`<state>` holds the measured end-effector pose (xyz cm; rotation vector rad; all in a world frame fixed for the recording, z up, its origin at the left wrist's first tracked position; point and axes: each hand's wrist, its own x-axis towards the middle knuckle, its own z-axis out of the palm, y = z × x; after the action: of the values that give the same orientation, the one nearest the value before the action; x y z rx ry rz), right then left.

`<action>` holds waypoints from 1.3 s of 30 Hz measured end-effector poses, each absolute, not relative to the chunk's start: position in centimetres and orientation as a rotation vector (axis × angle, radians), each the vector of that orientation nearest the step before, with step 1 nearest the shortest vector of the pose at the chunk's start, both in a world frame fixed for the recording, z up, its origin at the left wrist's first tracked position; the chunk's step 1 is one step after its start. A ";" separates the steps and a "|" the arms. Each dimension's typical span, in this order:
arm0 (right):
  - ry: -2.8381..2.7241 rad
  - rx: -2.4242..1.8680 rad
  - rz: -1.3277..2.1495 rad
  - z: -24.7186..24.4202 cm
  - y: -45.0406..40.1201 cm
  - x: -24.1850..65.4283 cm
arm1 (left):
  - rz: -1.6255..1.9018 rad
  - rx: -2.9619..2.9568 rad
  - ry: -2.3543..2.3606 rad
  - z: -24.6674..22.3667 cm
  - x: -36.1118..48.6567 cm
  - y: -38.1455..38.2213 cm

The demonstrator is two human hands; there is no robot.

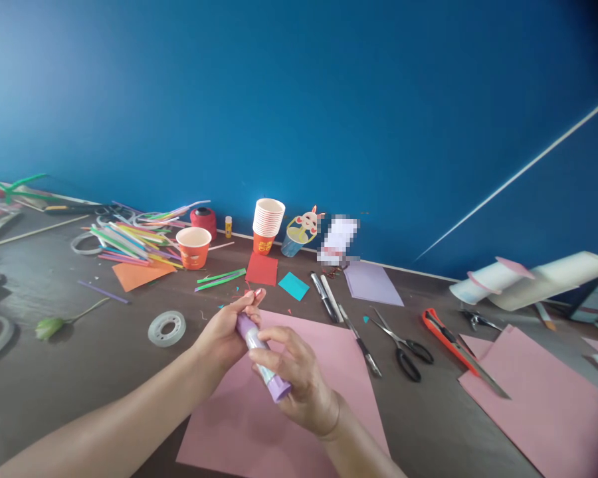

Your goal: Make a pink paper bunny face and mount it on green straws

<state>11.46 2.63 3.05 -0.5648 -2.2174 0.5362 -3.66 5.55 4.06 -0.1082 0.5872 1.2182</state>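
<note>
A purple and white glue stick [258, 346] is held slantwise between my two hands, above a large pink sheet of paper [339, 372]. My left hand [226, 330] is closed around its far end; at its fingertips there is a speck of red and white that I cannot make out. My right hand [299, 378] grips the barrel from the right, with fingers and thumb curled over it. The near purple end sticks out below my right fingers. Under both hands the pink sheet lies flat on the dark table.
To the left are a tape roll [167, 328], an artificial flower [50, 328] and colourful strips [124, 242]. Paper cups [268, 219] stand along the blue wall. Pens [323, 297], open scissors [403, 342], an orange utility knife [451, 338] and more pink paper [538, 392] lie right.
</note>
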 end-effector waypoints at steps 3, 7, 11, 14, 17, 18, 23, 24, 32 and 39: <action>-2.201 -0.555 0.586 3.1 2.6 11.4 | 1.170 -0.090 0.582 3.9 -3.6 5.4; -2.202 -0.573 0.558 3.0 2.7 11.3 | 1.150 -0.074 0.606 3.9 -3.5 5.2; -2.211 -0.630 0.514 2.9 2.7 11.2 | 1.193 -0.090 0.637 4.2 -3.3 5.3; -2.244 -0.638 0.479 2.9 2.7 11.1 | 1.206 -0.117 0.661 4.3 -3.2 5.3; -2.285 -0.649 0.444 2.9 2.8 11.1 | 1.198 -0.094 0.683 4.3 -3.0 5.1; -2.291 -0.653 0.441 2.9 2.9 11.1 | 1.201 -0.076 0.707 4.3 -2.9 5.0; -2.278 -0.630 0.433 3.1 3.1 11.2 | 1.255 0.007 0.878 4.2 -2.5 4.7; -2.274 -0.623 0.430 3.1 3.1 11.2 | 1.262 0.025 0.888 4.2 -2.5 4.7; -2.199 -0.594 0.384 3.6 2.7 11.1 | 1.212 0.185 0.747 4.6 -3.2 4.4; -1.949 -0.474 0.709 4.7 3.2 12.2 | 1.313 0.163 0.902 3.4 -3.5 5.7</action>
<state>12.18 3.15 4.72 -0.4739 -1.9486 0.7093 -3.50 5.65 3.43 0.1634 0.9021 1.3134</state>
